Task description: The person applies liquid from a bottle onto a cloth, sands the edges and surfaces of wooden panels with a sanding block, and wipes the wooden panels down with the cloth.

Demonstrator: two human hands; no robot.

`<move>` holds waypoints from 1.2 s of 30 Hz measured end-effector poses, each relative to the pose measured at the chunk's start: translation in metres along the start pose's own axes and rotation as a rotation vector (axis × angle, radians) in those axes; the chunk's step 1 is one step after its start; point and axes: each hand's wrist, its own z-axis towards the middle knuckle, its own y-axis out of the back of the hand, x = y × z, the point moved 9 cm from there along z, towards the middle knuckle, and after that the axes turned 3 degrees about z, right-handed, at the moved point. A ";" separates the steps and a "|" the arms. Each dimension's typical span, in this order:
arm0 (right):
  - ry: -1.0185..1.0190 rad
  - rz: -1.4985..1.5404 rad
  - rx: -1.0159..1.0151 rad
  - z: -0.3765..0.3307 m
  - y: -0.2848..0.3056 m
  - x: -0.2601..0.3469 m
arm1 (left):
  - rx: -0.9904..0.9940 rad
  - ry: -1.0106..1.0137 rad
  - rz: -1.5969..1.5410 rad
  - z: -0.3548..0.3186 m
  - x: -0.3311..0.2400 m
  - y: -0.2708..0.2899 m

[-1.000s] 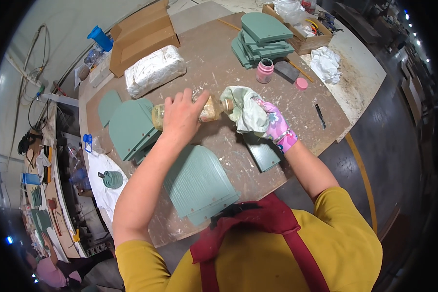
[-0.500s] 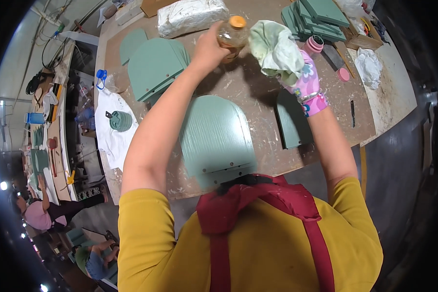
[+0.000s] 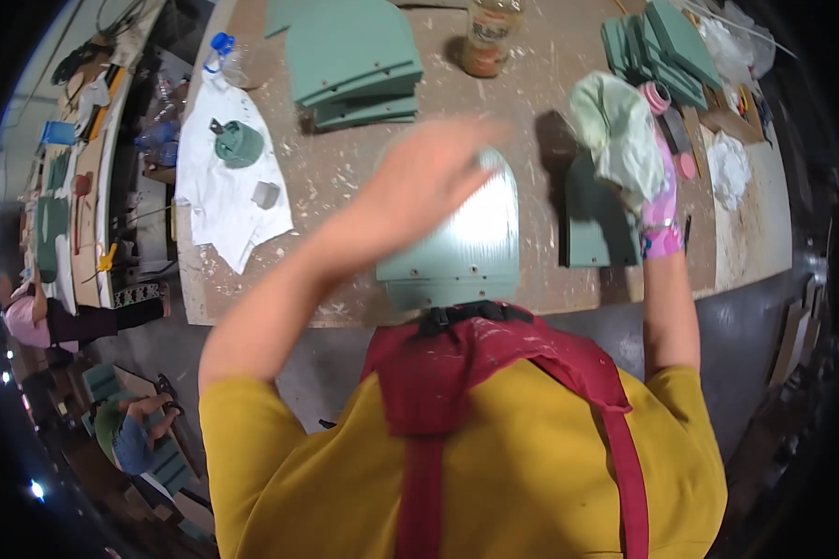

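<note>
Head view: left hand released the jar.

Hands: two, the left hand at centre, the gloved right hand at right. Green panels on the table: four groups, upper left, centre, right and upper right; the number in each is uncertain. Pale cloth: one, right. Jar: one, top centre. Pink bottle and pink cap: one each, upper right. People nearby: two, lower left.
</note>
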 end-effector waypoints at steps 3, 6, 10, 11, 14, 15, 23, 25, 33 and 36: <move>-0.329 0.795 0.127 0.019 -0.037 0.007 | 0.215 -0.080 -0.004 -0.066 -0.049 -0.044; -0.386 0.415 0.131 0.024 -0.092 0.041 | 0.069 -0.105 0.173 -0.075 -0.064 -0.065; 0.200 -0.353 0.685 -0.015 -0.240 0.121 | 0.115 -0.060 0.299 -0.082 -0.049 -0.092; 0.315 -0.426 0.788 -0.037 -0.271 0.120 | 0.146 -0.036 0.231 -0.084 -0.047 -0.097; 0.674 -0.602 1.038 -0.094 -0.327 0.091 | 0.357 0.249 0.086 -0.081 -0.039 -0.102; 0.720 -0.631 1.093 -0.093 -0.341 0.080 | 0.567 0.264 0.068 -0.086 -0.037 -0.110; 0.832 -0.704 1.083 -0.103 -0.332 0.096 | 0.017 0.433 -0.366 -0.087 -0.020 -0.092; 0.623 -0.566 0.916 -0.052 -0.315 0.087 | -0.001 -0.010 0.240 -0.082 -0.053 -0.079; 0.145 -0.484 0.670 0.006 -0.226 0.108 | -0.463 0.434 -0.001 -0.130 -0.002 0.007; 0.687 -0.748 0.820 -0.063 -0.292 0.144 | -0.410 0.605 -0.112 -0.170 0.043 -0.017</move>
